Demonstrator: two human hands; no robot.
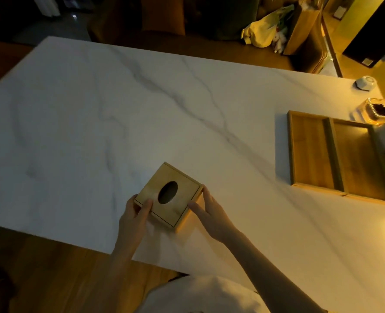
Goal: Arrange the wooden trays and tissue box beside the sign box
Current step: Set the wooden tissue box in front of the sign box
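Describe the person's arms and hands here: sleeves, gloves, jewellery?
Both forearms are bare up to the frame edge, so no sleeves show. The left hand and right hand have no gloves, and no rings, watch or bracelets are visible in this dim, warm light. A light-coloured garment shows at the bottom, on the torso.

Item count, head view:
- Wooden tissue box [167,196]: 1.
- Wooden trays: 2, left tray [310,152] and right tray [358,159], side by side.
- Hands: 2, left hand [137,211] and right hand [209,210].
- White faceted bowl [365,82]: 1.
- Glass dish with dark contents [377,110]: 1.
- Marble-pattern worktop [96,109]: 1.
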